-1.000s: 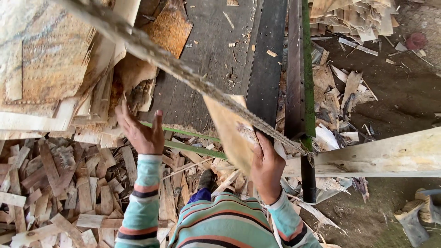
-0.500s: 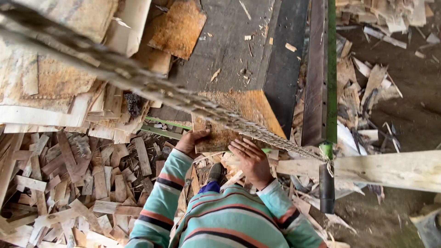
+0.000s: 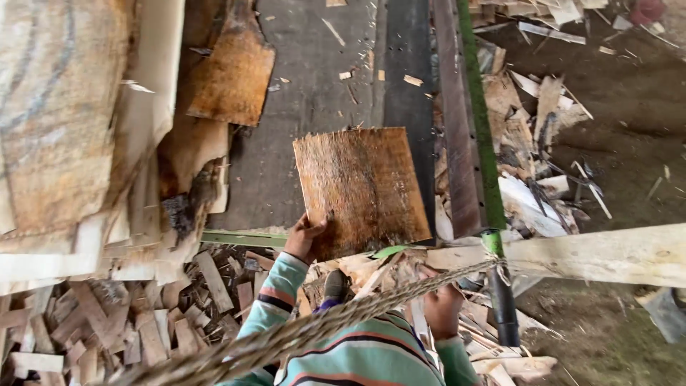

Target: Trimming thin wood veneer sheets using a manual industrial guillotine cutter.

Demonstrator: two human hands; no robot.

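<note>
A roughly square sheet of brown wood veneer [image 3: 361, 189] lies flat over the near end of a dark grey conveyor table [image 3: 307, 107]. My left hand [image 3: 305, 239] grips the sheet's near left corner, thumb on top. My right hand [image 3: 443, 309] hangs lower, off the sheet, just beyond a thick twisted rope [image 3: 336, 322] and among pale wood strips [image 3: 386, 275]. Its back faces me, so I cannot tell whether it holds anything. Both arms wear a striped sweater [image 3: 364, 357].
Stacked veneer sheets [image 3: 64, 129] fill the left side, and another brown piece [image 3: 229, 75] lies farther up the table. Small wood offcuts [image 3: 128, 322] cover the floor below left. A green post [image 3: 480, 121] and a pale plank [image 3: 600, 254] cross on the right, above a scrap pile [image 3: 536, 150].
The veneer sheet went from tilted, in both hands near my body, to flat on the table. My right hand let go and dropped. The rope now crosses lower in view.
</note>
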